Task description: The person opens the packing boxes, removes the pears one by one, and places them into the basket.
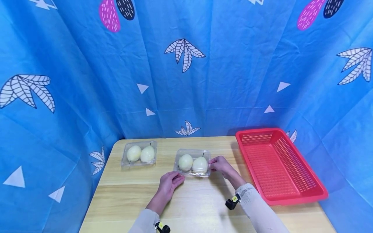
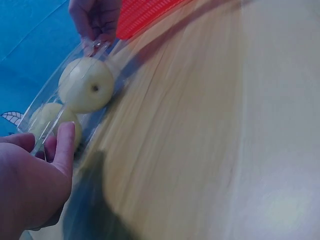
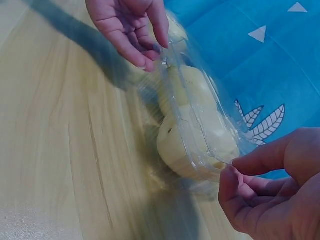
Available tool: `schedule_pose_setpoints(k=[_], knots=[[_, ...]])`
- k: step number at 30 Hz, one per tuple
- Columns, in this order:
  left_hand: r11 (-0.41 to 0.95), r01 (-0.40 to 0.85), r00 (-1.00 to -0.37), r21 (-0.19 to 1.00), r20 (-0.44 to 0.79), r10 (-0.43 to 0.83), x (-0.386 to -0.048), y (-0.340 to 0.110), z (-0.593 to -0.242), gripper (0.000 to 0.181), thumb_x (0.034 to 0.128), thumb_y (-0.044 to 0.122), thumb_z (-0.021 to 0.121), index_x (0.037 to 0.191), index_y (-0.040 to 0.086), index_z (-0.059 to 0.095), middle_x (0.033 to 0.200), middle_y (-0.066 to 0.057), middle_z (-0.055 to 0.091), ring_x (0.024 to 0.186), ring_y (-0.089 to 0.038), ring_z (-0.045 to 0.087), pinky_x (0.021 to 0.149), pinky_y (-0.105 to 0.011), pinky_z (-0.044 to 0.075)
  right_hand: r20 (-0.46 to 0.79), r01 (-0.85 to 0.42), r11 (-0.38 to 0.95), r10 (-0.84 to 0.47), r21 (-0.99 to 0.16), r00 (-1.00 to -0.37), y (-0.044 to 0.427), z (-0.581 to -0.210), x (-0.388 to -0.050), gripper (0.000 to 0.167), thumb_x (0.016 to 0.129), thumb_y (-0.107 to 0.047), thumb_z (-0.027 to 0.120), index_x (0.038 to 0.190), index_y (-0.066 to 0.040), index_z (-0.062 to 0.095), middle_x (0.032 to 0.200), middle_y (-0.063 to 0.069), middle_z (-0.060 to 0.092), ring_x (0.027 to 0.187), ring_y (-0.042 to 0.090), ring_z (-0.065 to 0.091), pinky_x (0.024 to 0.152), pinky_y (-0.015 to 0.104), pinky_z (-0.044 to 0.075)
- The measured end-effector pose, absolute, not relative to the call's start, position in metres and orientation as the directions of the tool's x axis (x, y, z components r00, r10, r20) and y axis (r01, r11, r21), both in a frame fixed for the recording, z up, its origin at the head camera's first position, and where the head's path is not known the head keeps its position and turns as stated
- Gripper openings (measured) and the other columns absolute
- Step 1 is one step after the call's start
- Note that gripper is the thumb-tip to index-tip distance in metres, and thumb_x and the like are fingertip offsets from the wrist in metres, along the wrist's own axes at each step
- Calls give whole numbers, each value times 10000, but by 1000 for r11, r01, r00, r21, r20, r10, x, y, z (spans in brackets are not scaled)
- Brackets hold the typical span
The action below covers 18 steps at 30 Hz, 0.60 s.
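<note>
A clear plastic clamshell box (image 1: 192,162) with two pale yellow pears (image 1: 199,165) inside sits mid-table in the head view. My left hand (image 1: 169,185) pinches its near left corner between thumb and fingers. At the right end, my right hand (image 1: 221,166) pinches the edge; the right wrist view shows the thumb and index finger (image 3: 260,159) on the thin plastic rim. Both hands also appear at opposite ends of the box in the left wrist view, with the pears (image 2: 86,85) between them. Whether the lid is fastened cannot be made out.
Another clear box (image 1: 139,153) holding two pears stands at the back left of the wooden table (image 1: 128,197). A red perforated plastic basket (image 1: 279,165) lies on the right. Blue patterned cloth (image 1: 227,81) hangs around the back and sides.
</note>
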<state>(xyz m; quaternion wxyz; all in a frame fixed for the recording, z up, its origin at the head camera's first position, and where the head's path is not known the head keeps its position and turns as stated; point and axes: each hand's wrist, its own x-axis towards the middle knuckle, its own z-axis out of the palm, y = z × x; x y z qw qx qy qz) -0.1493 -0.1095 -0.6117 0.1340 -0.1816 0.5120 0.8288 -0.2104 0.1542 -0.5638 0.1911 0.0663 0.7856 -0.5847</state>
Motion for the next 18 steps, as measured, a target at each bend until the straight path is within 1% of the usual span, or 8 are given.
schedule_pose_setpoints(k=[4,9,14,18], knots=[[-408,-395,-903,823,-430,8,-153,-115,-611,338,1050,125,567,1286,-107,498,1022,-121,700,1017,-271,752,1038,-442,571,-380,328,313,-122,-891,-917,154,-563,-210,203,854,137,642,1052,174,662,969,195,682,756,172,639,807,405,627],[-353,-383,-908,853,-418,-25,-161,-121,-612,352,1055,121,559,1309,-118,516,994,-84,689,920,-185,721,967,-379,610,-387,334,311,-128,-890,-913,154,-563,-211,218,854,132,642,1067,178,656,983,198,678,788,179,647,809,380,625],[-292,-405,-905,866,-425,-6,-171,-128,-615,395,1037,121,597,1349,-115,541,963,-56,706,878,-146,710,910,-330,624,-385,332,309,-127,-891,-914,155,-563,-211,220,862,130,637,1076,179,658,988,196,684,784,174,647,827,402,628],[-257,-416,-905,872,-424,26,-178,-131,-618,417,1021,151,634,1344,-106,569,926,-42,714,846,-144,696,877,-316,628,-377,321,306,-144,-896,-915,156,-564,-211,237,865,130,632,1094,188,650,1011,228,683,793,181,654,842,432,629]])
